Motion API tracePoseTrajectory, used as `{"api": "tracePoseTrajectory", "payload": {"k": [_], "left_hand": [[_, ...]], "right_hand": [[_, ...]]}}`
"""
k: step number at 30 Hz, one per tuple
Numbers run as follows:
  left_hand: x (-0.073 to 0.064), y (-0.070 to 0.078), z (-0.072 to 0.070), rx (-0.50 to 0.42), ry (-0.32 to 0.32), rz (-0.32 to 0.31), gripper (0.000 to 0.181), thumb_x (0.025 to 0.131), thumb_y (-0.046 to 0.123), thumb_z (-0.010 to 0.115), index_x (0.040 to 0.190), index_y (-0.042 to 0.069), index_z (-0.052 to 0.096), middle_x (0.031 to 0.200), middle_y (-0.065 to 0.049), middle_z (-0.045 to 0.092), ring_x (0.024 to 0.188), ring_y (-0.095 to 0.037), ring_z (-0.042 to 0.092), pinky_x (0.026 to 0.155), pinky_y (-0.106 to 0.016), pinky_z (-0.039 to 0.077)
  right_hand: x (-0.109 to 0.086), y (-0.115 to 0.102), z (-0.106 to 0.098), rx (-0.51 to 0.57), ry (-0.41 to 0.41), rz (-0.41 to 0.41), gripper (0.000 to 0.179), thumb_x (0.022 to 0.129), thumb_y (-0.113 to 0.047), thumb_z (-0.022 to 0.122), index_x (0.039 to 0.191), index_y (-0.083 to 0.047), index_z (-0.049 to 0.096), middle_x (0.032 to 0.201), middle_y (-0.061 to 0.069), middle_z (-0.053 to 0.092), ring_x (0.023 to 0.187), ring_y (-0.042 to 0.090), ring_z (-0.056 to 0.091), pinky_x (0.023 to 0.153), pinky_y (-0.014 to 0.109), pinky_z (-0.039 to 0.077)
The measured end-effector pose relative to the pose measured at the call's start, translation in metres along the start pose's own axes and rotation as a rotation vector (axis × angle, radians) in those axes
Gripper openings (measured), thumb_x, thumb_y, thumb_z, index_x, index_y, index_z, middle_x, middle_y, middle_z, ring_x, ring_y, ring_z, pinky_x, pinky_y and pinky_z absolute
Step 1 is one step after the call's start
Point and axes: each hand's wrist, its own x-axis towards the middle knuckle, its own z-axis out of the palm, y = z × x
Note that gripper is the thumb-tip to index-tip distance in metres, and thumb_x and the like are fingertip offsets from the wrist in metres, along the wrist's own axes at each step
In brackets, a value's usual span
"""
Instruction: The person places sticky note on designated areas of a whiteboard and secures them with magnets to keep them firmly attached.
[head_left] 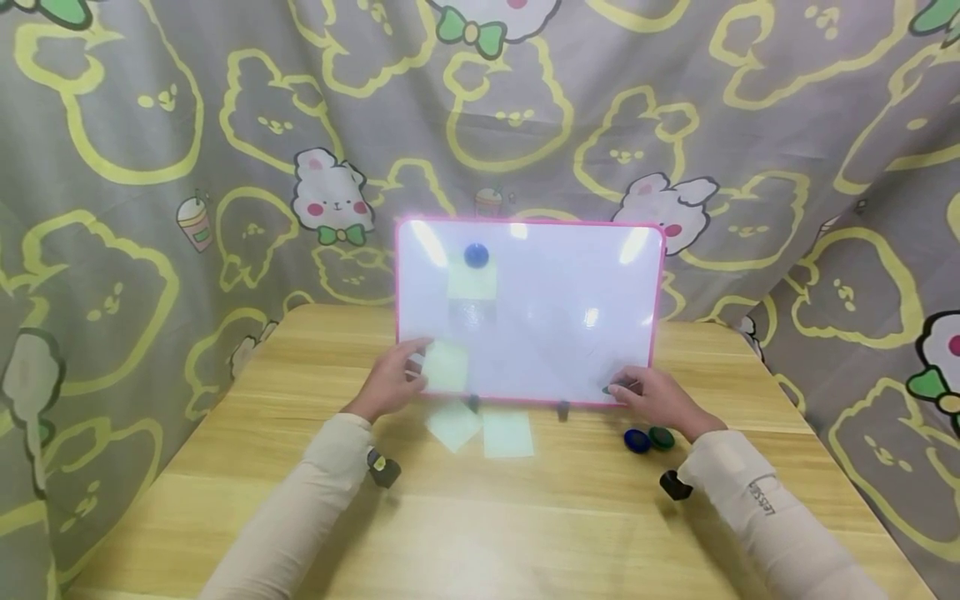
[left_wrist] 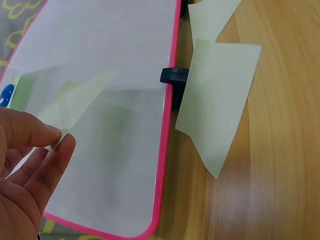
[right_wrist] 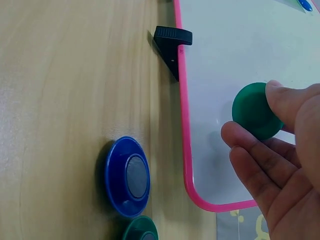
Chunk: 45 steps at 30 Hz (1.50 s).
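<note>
A whiteboard with a pink frame stands upright on the table. My left hand pinches a pale green paper sheet by its edge, in front of the board's lower left. Between thumb and fingers, my right hand holds a round green magnet near the board's lower right corner. Higher on the board, a blue magnet sits at the top of another pale green sheet. Two more pale green sheets lie on the table below the board.
A blue magnet and a green magnet lie on the table below my right hand. Black feet hold the board's lower edge. A patterned curtain hangs behind the wooden table.
</note>
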Motion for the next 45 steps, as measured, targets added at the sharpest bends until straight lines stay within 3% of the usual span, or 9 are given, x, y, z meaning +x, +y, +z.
{"api": "tracePoseTrajectory", "payload": {"k": [6, 19, 28, 38, 45], "left_hand": [[0.004, 0.006, 0.005, -0.009, -0.011, -0.011, 0.064, 0.078, -0.010, 0.063, 0.139, 0.002, 0.048, 0.119, -0.020, 0.057, 0.092, -0.032, 0.063, 0.077, -0.039, 0.057], [0.017, 0.019, 0.017, -0.031, -0.022, 0.029, 0.061, 0.079, -0.010, 0.062, 0.138, -0.001, 0.049, 0.119, -0.021, 0.058, 0.092, -0.033, 0.064, 0.076, -0.038, 0.057], [0.027, 0.025, 0.026, -0.022, -0.054, 0.015, 0.063, 0.081, -0.007, 0.063, 0.141, 0.004, 0.047, 0.122, -0.015, 0.058, 0.093, -0.027, 0.062, 0.078, -0.036, 0.056], [0.035, 0.032, 0.032, -0.018, -0.015, 0.106, 0.064, 0.077, -0.008, 0.061, 0.139, 0.001, 0.047, 0.121, -0.019, 0.058, 0.090, -0.030, 0.063, 0.075, -0.038, 0.057], [0.041, 0.035, 0.040, -0.031, -0.010, 0.125, 0.065, 0.077, -0.009, 0.062, 0.139, 0.003, 0.048, 0.123, -0.016, 0.057, 0.089, -0.028, 0.063, 0.073, -0.034, 0.057]], "right_hand": [[0.002, -0.001, -0.001, 0.006, 0.006, 0.011, 0.014, 0.094, -0.018, 0.064, 0.096, -0.005, 0.069, 0.088, 0.003, 0.067, 0.083, 0.023, 0.067, 0.074, 0.040, 0.057], [0.008, -0.006, -0.008, 0.002, 0.030, 0.011, 0.016, 0.093, -0.019, 0.064, 0.098, -0.004, 0.069, 0.093, 0.008, 0.069, 0.084, 0.028, 0.067, 0.073, 0.043, 0.057], [0.012, -0.007, -0.008, 0.013, 0.047, -0.002, 0.015, 0.094, -0.018, 0.064, 0.096, -0.005, 0.069, 0.093, 0.008, 0.069, 0.086, 0.029, 0.067, 0.075, 0.044, 0.057], [0.022, -0.012, -0.013, 0.015, 0.085, -0.013, 0.016, 0.094, -0.018, 0.064, 0.097, -0.003, 0.069, 0.094, 0.010, 0.069, 0.087, 0.030, 0.066, 0.078, 0.047, 0.056], [0.028, -0.013, -0.015, 0.037, 0.108, -0.027, 0.018, 0.093, -0.019, 0.065, 0.098, -0.002, 0.069, 0.095, 0.010, 0.069, 0.088, 0.030, 0.066, 0.079, 0.048, 0.055]]}}
